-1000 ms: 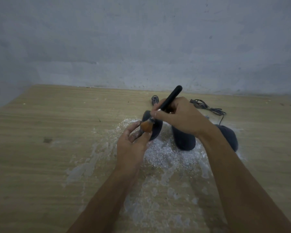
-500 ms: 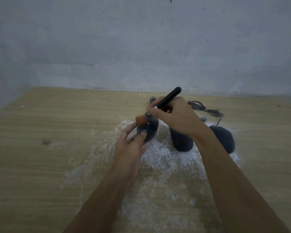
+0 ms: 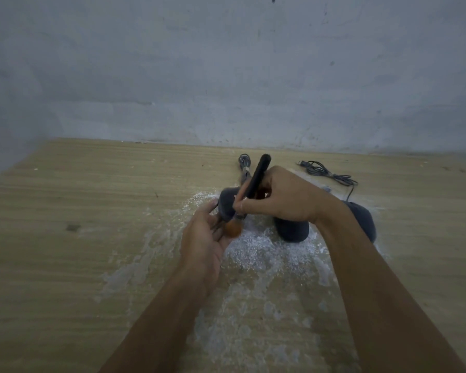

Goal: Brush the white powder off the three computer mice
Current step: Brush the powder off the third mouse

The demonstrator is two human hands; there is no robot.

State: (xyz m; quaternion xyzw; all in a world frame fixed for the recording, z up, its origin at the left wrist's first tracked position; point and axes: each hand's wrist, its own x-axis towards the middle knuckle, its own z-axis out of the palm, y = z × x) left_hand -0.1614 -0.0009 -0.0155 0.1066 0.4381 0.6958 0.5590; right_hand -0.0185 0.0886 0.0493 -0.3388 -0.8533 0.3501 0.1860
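Note:
Three dark computer mice sit amid white powder (image 3: 256,249) on the wooden table (image 3: 92,238). My left hand (image 3: 202,243) holds the leftmost mouse (image 3: 226,203) tilted up off the table, fingers curled round its near end. My right hand (image 3: 283,197) grips a black-handled brush (image 3: 256,176); its orange bristles (image 3: 233,228) touch the near end of that mouse, by my left fingers. The middle mouse (image 3: 291,230) lies just under my right wrist. My right forearm partly hides the right mouse (image 3: 361,216).
A coiled black cable (image 3: 326,172) with a USB plug lies behind the right mouse. A second bundled cable (image 3: 244,160) lies behind the held mouse. A grey wall (image 3: 226,76) closes off the table's far edge. Powder smears run toward the near edge.
The brush has swept from the mouse's far end down to its near end, bristles now by my left fingers. Its handle stands steeper. My left hand still holds the mouse.

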